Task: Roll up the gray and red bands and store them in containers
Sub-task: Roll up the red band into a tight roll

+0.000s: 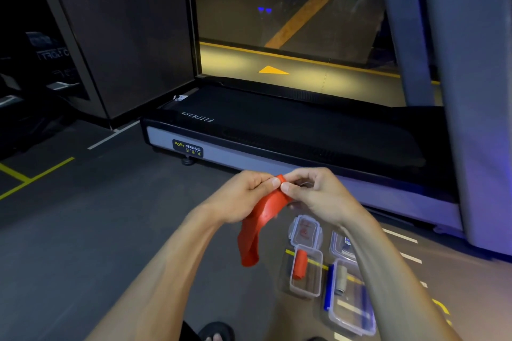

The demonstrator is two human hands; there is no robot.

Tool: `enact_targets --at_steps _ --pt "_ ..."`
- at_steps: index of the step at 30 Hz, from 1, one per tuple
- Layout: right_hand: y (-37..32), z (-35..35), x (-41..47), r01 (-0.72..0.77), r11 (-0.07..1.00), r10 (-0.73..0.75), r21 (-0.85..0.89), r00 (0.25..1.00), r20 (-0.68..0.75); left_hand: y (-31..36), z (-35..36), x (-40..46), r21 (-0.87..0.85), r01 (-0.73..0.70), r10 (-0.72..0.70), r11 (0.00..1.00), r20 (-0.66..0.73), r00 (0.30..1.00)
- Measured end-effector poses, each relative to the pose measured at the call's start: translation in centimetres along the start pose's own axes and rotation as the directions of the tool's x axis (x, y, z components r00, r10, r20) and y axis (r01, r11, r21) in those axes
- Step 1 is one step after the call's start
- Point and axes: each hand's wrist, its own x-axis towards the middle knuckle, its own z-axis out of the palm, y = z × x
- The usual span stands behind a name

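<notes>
Both hands are meeting in mid-air above the floor (83, 243), pinching the top end of a red band (263, 216). The left hand (246, 196) is holding it with thumb and fingers (274, 182) clamped together on the folded edge, and the right hand (313, 194) is pinching the same edge from the other side, its fingers curled round it. The rest of the band is hanging loose below the hands, unrolled, its lower end dangling clear of the floor.

Down to the right, a small clear container (306, 274) is sitting open on the floor with a rolled red band (300, 264) lying inside it; its lid (305, 231) is lying just beyond it. Beside it, a larger clear container (352, 304) is holding a rolled gray band (341, 279), with a blue strip (329, 288) along its left edge; the right forearm is crossing over part of it. Another lid (342, 245) is partly hidden behind that forearm.

A treadmill (277, 130) is standing just beyond the hands, with yellow floor lines (36, 174) off to the left. A sandalled foot (216, 333) is showing at the bottom edge.
</notes>
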Motion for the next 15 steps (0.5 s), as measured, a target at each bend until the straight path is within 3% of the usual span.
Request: enact_targets --at_steps 4,15 --pt "0.4 -0.1 0.3 0.057 0.995 -0.063 -0.080 0.995 -0.076 -0.6 -0.3 0.2 -0.134 0.074 -0.060 0.988 0.110 0.992" --pt "0.7 -0.1 0.4 0.059 0.982 -0.082 -0.181 0.989 -0.122 -1.8 -1.0 0.6 0.179 0.017 -0.009 0.984 -0.046 0.999"
